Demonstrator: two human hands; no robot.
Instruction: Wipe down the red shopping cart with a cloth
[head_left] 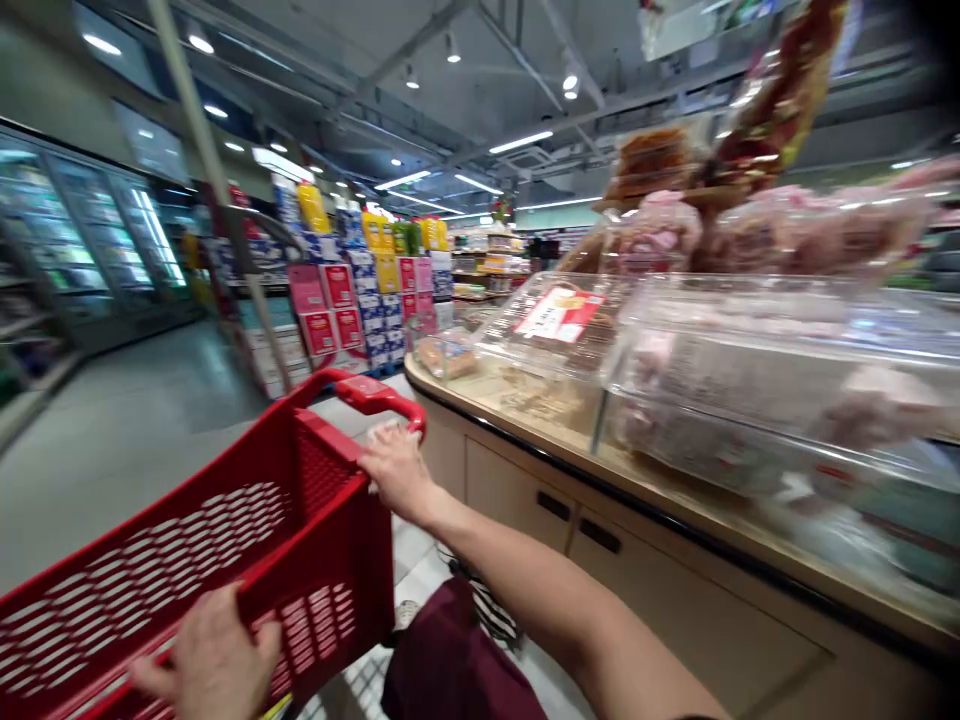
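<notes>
A red plastic shopping cart [330, 560] with slotted sides stands at the left, seen from beside it. My right hand [397, 468] reaches forward and is closed over the cart's rear corner, just under the red handle [379, 395]. Something small and white [384, 430] shows at its fingers; I cannot make out what it is. Lower left, my left hand [221, 660] is at the cart's near side rim, slightly blurred. Its thumb and fingers are spread apart, and whether they press on the rim is unclear.
A wood-sided counter [517, 470] with clear plastic bins [750, 370] of packaged goods runs along the right. Stacked boxes and yellow bottles [375, 230] stand ahead. Glass-door fridges [90, 230] line the left beyond a grey floor aisle [157, 390].
</notes>
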